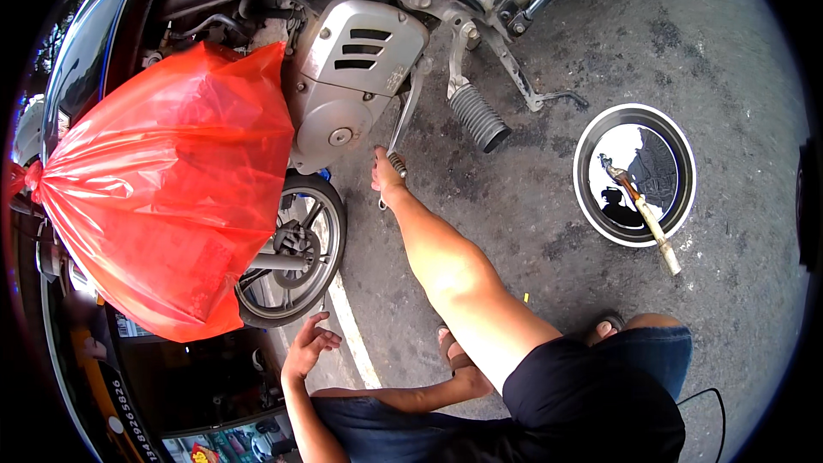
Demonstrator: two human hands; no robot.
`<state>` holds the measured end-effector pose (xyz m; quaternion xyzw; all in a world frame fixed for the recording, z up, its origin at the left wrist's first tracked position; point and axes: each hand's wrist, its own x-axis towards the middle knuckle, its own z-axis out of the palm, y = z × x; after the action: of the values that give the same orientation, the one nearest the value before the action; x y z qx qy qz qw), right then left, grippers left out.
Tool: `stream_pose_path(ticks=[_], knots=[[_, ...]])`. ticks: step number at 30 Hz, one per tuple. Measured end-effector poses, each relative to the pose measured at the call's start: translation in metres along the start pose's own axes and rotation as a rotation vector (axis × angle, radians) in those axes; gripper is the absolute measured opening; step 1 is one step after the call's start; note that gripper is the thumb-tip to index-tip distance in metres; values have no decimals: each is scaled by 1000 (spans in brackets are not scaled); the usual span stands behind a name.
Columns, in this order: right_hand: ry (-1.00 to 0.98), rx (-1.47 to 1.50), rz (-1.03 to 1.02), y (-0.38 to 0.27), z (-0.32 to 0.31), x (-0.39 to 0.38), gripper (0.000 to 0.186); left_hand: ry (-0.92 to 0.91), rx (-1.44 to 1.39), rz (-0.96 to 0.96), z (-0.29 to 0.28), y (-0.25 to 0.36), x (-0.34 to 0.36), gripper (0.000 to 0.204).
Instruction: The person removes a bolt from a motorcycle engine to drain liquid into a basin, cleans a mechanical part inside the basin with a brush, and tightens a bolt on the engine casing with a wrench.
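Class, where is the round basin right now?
In the head view, the basin sits on the ground at the right, past the ribbed footrest, with a brush sticking out over its lower-right rim.

Red bag (176, 197) blocking left, open pavement (523, 189) between lever (404, 123) and basin (586, 184)

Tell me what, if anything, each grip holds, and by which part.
The right grip is at the ribbed end of the silver lever; whether it holds that or the metal piece showing below cannot be told. The left grip holds nothing visible.
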<state>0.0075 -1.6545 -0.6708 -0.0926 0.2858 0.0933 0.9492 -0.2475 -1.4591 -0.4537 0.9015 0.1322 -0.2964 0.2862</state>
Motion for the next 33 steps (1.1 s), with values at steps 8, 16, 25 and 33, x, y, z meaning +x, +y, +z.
stream_pose_path(ticks=[8,16,25,33], knots=[[-53,15,36,12,-15,-3,32,-39,1,-3,5,-4,8,46],[-39,-59,-38,0,-27,26,40,-94,-60,55,-7,-7,24,44],[102,-97,178,63,-64,31,38,-63,-58,81,-39,-46,11,46],[233,-1201,-306,111,-44,57,59,-268,138,292,31,-40,68,49]])
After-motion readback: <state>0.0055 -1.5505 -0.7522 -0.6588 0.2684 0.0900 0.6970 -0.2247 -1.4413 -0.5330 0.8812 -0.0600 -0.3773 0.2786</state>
